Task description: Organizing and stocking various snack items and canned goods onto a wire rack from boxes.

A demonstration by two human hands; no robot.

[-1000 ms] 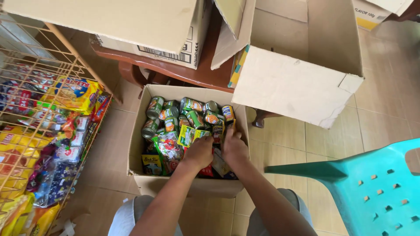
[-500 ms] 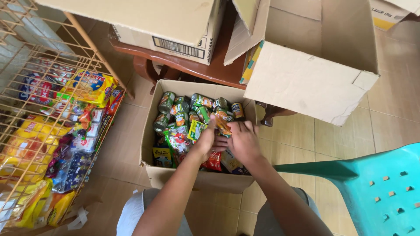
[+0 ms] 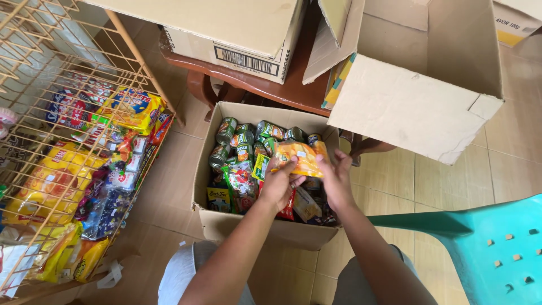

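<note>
- The floor is beige tile; a dark wooden table stands at the top, and a teal plastic chair at lower right.
- A closed carton with a barcode label sits on the table; beside it a big empty carton lies tipped with its flaps open.
- An open box stands on the floor in front of the table, between the person's knees and the table legs.
- In the box: green-labelled cans along the far side, and bright snack packets packed in the near half.
- The left hand and right hand together grip an orange-yellow packet, held just above the box, over its far right part; fingers pinch its lower edge and right side.
- At left, a gold wire rack holds a yellow bag, orange bags and small blue and red sachets.
</note>
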